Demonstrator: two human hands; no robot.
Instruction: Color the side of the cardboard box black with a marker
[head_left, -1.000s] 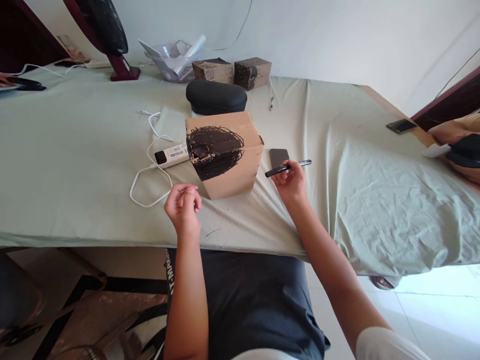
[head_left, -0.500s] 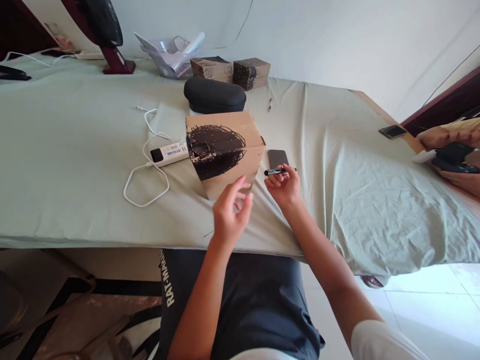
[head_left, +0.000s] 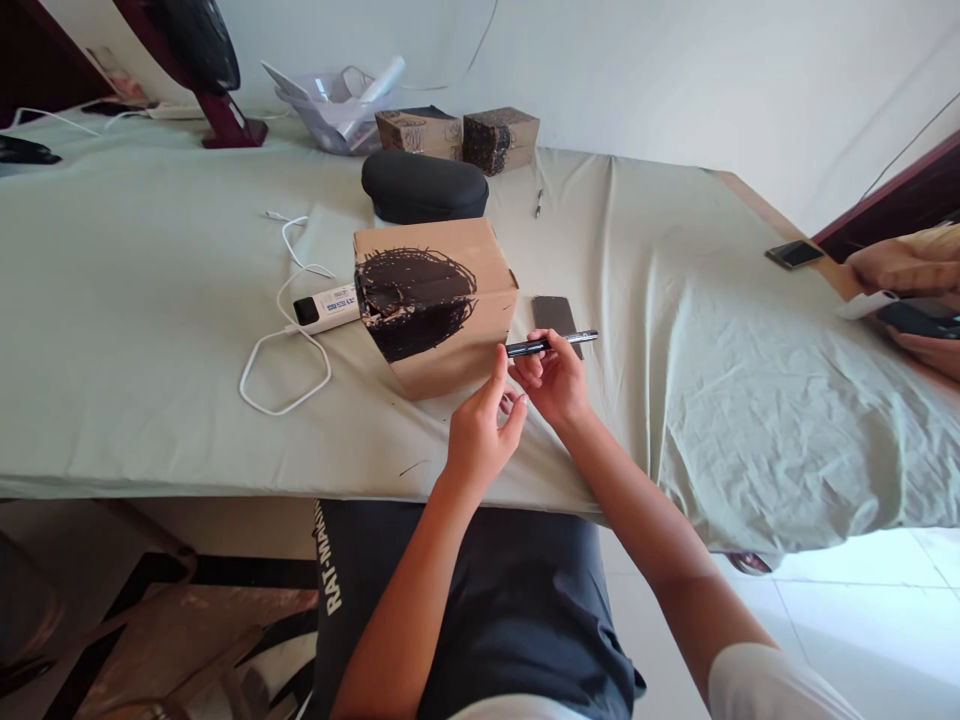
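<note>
My right hand point(head_left: 555, 385) is closed around a black pen point(head_left: 531, 348), which lies nearly level with its silvery end to the right. Beside it is my left hand point(head_left: 484, 425), thumb and index finger apart, the index fingertip at the pen's left end; whether it presses there I cannot tell. Just behind and left of both hands stands a brown cardboard box point(head_left: 491, 255) with a dense black scribbled oval across its top and front. A dark phone point(head_left: 551, 312) lies flat beyond my right hand.
A white power strip point(head_left: 337, 308) with a white cable point(head_left: 247, 370) lies left of the box. Behind it are a black case point(head_left: 425, 188), two smaller scribbled boxes point(head_left: 517, 140) and a plastic basket point(head_left: 330, 130). At right, another person's hands point(head_left: 892, 265) hold something dark near a phone point(head_left: 793, 254).
My left hand has moved up and right to the pen's end. The pen has shifted slightly left in my right hand, more of its silvery end showing. The view has shifted slightly.
</note>
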